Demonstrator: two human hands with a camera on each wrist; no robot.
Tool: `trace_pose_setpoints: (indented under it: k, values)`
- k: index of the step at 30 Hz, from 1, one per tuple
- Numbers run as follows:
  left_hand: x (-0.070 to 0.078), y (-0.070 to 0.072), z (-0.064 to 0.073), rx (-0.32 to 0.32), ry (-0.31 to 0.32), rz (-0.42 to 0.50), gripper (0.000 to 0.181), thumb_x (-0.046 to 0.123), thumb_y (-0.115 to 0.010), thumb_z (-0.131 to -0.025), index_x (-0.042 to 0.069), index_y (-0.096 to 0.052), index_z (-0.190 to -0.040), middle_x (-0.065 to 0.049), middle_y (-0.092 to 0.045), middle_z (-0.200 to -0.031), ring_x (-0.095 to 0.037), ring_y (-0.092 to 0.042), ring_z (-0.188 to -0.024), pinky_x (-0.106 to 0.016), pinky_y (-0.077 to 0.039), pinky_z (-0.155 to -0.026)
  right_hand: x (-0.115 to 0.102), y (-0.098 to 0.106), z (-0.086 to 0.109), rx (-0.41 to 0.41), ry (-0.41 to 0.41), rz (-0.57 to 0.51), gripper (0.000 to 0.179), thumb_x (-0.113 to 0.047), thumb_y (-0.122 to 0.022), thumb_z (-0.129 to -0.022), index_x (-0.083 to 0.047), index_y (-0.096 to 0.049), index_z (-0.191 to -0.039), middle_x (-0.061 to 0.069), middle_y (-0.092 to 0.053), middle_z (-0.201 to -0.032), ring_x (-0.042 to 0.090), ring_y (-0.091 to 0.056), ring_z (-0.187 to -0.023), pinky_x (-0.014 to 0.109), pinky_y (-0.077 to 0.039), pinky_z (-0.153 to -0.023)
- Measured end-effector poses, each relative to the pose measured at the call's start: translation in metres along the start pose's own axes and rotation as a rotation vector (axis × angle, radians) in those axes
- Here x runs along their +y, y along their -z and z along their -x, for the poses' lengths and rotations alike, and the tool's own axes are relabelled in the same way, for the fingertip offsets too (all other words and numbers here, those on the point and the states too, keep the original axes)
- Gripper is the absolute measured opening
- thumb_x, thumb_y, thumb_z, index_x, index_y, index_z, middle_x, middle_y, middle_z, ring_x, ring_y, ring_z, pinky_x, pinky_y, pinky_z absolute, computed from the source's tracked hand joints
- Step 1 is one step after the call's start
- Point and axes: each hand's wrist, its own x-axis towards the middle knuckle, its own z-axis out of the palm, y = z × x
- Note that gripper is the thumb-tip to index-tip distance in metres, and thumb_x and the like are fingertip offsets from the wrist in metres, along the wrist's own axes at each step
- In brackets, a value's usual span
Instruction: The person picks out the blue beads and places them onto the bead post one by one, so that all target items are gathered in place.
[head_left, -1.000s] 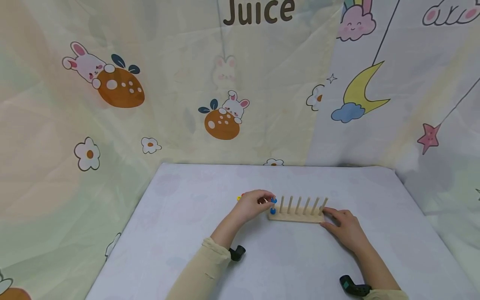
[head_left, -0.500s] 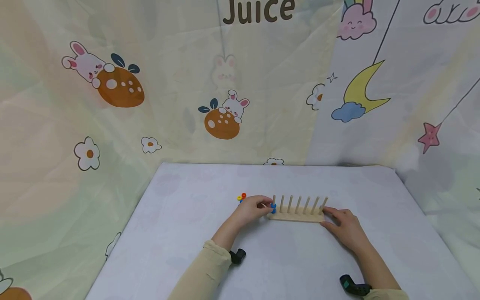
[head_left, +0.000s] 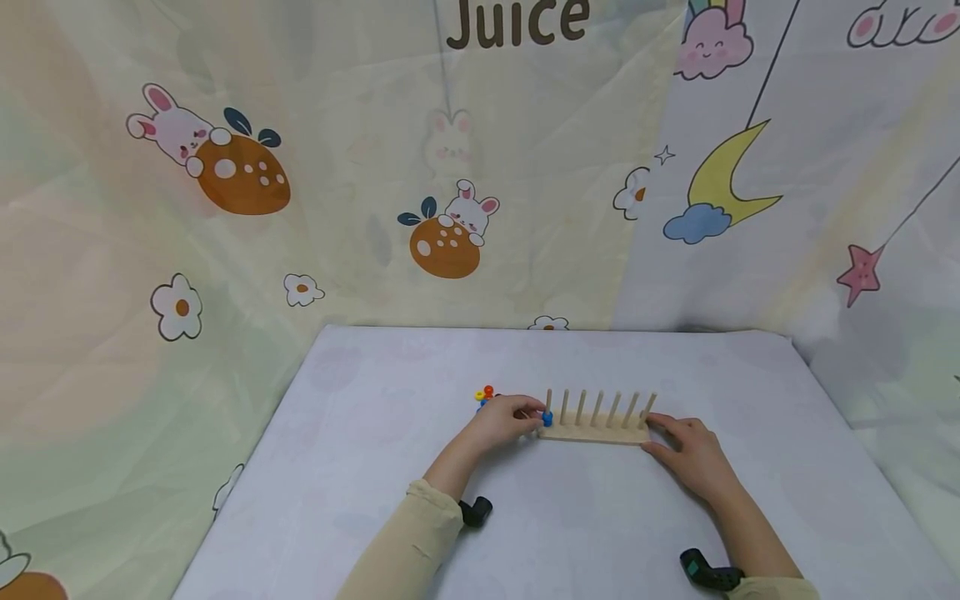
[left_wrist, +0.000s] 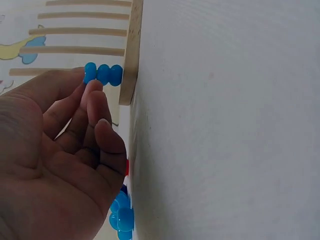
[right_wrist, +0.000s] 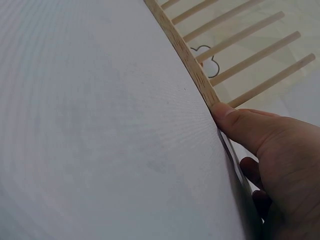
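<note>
A wooden peg board point(head_left: 592, 432) with a row of upright pegs lies on the table. Blue beads point(head_left: 547, 418) sit stacked low on its leftmost peg. My left hand point(head_left: 512, 418) is at that peg, thumb and fingertips pinching the outermost blue bead point(left_wrist: 90, 73) in the left wrist view. Its other fingers are loosely curled. My right hand point(head_left: 693, 458) grips the right end of the board, with the thumb point(right_wrist: 235, 120) on the near edge of the base. The other pegs point(right_wrist: 270, 82) are bare.
Loose beads point(head_left: 483, 395) in red, yellow and blue lie behind my left hand, partly hidden by it. More blue beads point(left_wrist: 122, 215) show below the hand in the left wrist view. A white cloth covers the table point(head_left: 585, 517), and a printed curtain point(head_left: 360, 167) hangs behind.
My left hand has lowered a blue bead down the leftmost peg onto the blue below it. More loose beads have come into sight behind that hand. My right hand stays in place.
</note>
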Motion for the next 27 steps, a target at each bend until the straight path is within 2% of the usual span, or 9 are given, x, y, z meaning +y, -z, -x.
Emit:
trace_pose_setpoints:
  k: [9,16,20,23,27]
  values:
    - [-0.007,0.005,0.003,0.03,0.004,-0.017,0.027,0.035,-0.067,-0.094,0.027,-0.07,-0.119,0.012,-0.066,-0.098,-0.007,-0.059,-0.088,-0.025,-0.051,-0.074,-0.001,0.0,0.0,0.004,0.003,0.006,0.057,-0.043,-0.07,-0.089,-0.012,-0.057,-0.136,0.025,-0.058,-0.119,0.046,-0.054,-0.112,0.064,-0.043,-0.086]
    - [-0.021,0.022,0.012,0.133,0.011,-0.041,0.024,0.029,-0.068,-0.094,0.026,-0.071,-0.118,0.011,-0.067,-0.098,-0.007,-0.059,-0.089,-0.025,-0.049,-0.077,-0.001,-0.001,0.001,0.001,0.008,0.002,0.057,-0.043,-0.07,-0.09,-0.011,-0.058,-0.135,0.026,-0.058,-0.118,0.046,-0.054,-0.111,0.064,-0.043,-0.085]
    - [-0.027,0.034,0.02,0.181,0.023,0.02,0.024,0.027,-0.068,-0.093,0.024,-0.071,-0.117,0.008,-0.069,-0.1,-0.01,-0.06,-0.091,-0.029,-0.05,-0.077,0.001,-0.001,0.0,0.003,0.007,0.005,0.056,-0.042,-0.071,-0.09,-0.012,-0.058,-0.135,0.025,-0.058,-0.118,0.045,-0.054,-0.111,0.064,-0.043,-0.085]
    - [-0.032,0.043,0.025,0.216,0.056,0.063,0.023,0.031,-0.069,-0.093,0.026,-0.072,-0.115,0.01,-0.07,-0.102,-0.011,-0.061,-0.091,-0.029,-0.051,-0.076,0.002,-0.001,-0.001,0.007,0.009,0.008,0.056,-0.042,-0.071,-0.089,-0.012,-0.058,-0.135,0.024,-0.059,-0.117,0.044,-0.054,-0.111,0.063,-0.043,-0.085]
    - [-0.042,0.053,0.031,0.26,0.108,0.078,0.024,0.035,-0.069,-0.092,0.029,-0.071,-0.115,0.008,-0.069,-0.101,-0.014,-0.06,-0.089,-0.03,-0.051,-0.072,0.003,-0.003,-0.001,0.002,0.004,0.012,0.057,-0.044,-0.071,-0.089,-0.013,-0.058,-0.135,0.023,-0.06,-0.118,0.043,-0.054,-0.111,0.063,-0.044,-0.085]
